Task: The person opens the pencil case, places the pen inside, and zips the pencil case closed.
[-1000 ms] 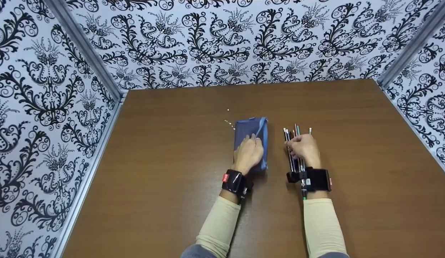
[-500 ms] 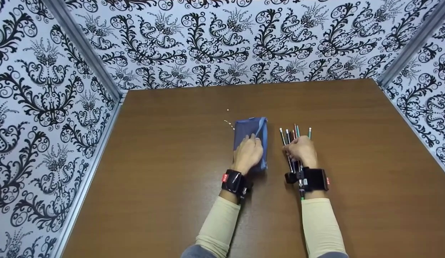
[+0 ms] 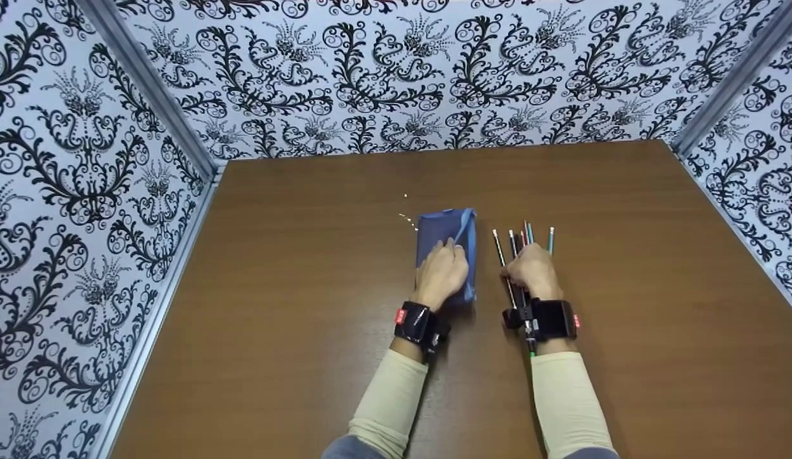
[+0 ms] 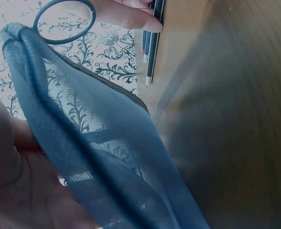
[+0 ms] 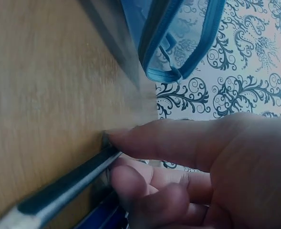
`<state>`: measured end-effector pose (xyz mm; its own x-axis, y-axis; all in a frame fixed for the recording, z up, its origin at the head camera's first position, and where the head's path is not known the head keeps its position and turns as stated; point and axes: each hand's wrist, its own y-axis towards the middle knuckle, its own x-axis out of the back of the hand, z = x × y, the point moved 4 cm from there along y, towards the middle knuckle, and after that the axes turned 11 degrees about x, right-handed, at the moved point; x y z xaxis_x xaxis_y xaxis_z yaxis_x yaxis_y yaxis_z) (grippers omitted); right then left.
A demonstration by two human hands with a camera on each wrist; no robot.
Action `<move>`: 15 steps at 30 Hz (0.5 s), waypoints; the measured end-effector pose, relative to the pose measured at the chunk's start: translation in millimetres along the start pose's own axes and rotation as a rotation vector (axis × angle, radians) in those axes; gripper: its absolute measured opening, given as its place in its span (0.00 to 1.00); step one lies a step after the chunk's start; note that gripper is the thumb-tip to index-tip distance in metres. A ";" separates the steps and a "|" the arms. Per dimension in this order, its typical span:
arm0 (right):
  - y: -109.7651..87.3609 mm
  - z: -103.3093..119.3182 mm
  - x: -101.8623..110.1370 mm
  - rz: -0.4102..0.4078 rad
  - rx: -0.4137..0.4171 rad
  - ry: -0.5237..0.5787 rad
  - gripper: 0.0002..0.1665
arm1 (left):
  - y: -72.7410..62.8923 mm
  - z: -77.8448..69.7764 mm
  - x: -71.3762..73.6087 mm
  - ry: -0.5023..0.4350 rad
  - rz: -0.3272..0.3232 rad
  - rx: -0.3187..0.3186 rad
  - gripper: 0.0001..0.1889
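Observation:
My left hand (image 3: 443,274) grips a blue mesh zip pouch (image 3: 435,231) in the middle of the table. In the left wrist view the see-through pouch (image 4: 121,114) stands raised off the wood, a blue loop (image 4: 37,29) at its corner. To its right, my right hand (image 3: 535,271) pinches a dark pencil (image 3: 498,245) between thumb and fingers, at the left side of a loose bunch. Its sharpened end shows in the right wrist view, where a dark blue pencil (image 5: 104,212) lies beside it. Several other pencils (image 3: 528,233) lie partly hidden under the right hand.
A brown wooden table (image 3: 294,268) spreads around both hands. White walls with black scrollwork (image 3: 396,76) enclose it at the back and sides, with grey metal posts (image 3: 157,83) at the corners. Small bright specks (image 3: 407,220) show just left of the pouch.
My right hand has shifted slightly left and toward me, drawing the leftmost pencil away from the bunch. The left hand and pouch have stayed put.

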<state>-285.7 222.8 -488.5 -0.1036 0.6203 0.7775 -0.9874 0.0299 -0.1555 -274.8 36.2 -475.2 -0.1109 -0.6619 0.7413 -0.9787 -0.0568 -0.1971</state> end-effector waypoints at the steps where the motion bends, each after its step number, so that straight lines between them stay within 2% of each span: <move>1: -0.3 0.6 -0.4 0.002 -0.002 -0.006 0.12 | -0.3 0.0 0.2 0.001 0.002 -0.001 0.29; 7: -1.0 2.5 -3.0 0.032 -0.017 -0.002 0.12 | -2.3 -0.4 0.6 -0.003 0.013 0.002 0.29; 11: -0.8 3.5 -2.8 0.023 0.016 -0.010 0.12 | -2.3 0.1 0.7 -0.014 0.020 0.008 0.29; 15: -0.9 4.0 -3.3 0.021 0.029 0.032 0.12 | -2.2 0.2 0.8 -0.012 0.017 0.007 0.29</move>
<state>-284.9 217.6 -488.4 -0.1206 0.6455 0.7542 -0.9882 -0.0058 -0.1531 -272.7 35.6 -474.3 -0.1252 -0.6719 0.7300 -0.9755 -0.0510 -0.2142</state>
